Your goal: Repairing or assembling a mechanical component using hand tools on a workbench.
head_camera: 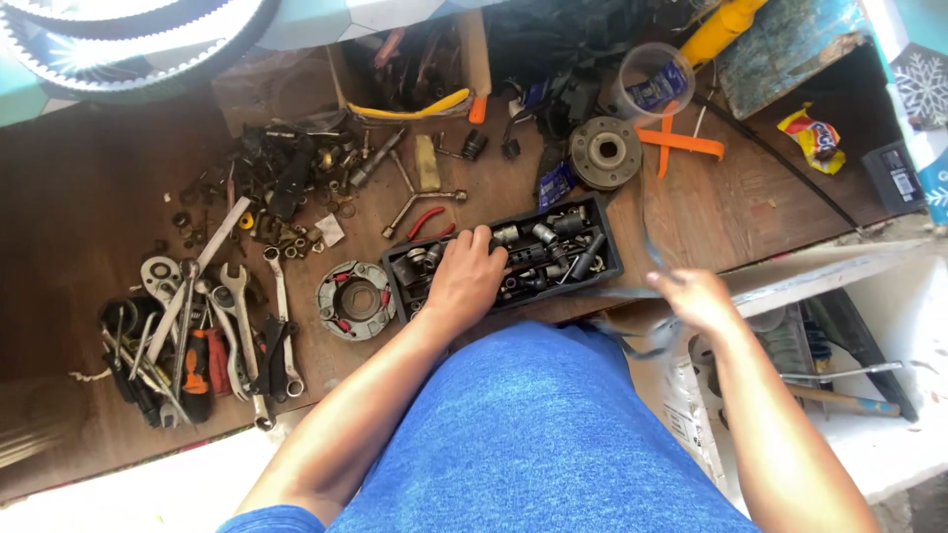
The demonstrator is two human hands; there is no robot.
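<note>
The left hand [466,276] lies palm-down, fingers curled into the black socket tray [602,259] near frame centre; whether it grips a socket cannot be determined. The right hand [696,296], at 3 o'clock of the tray, is blurred and loosely closed on a dark strap [644,259]. A yellow-red snack wrapper [812,135] lies at 2 o'clock. A clear plastic cup [647,81] with a blue label lies at 1 o'clock.

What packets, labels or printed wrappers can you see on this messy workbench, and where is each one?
Snack wrapper: far right of the bench, crumpled, yellow and red.
Clear plastic cup: top centre-right, round, with a blue label inside.
Small blue packet: beside the round metal hub, dark blue, flat.
Dark box: right edge, rectangular, black with a pale label.
White printed panel: lower right, below the right hand.
</note>
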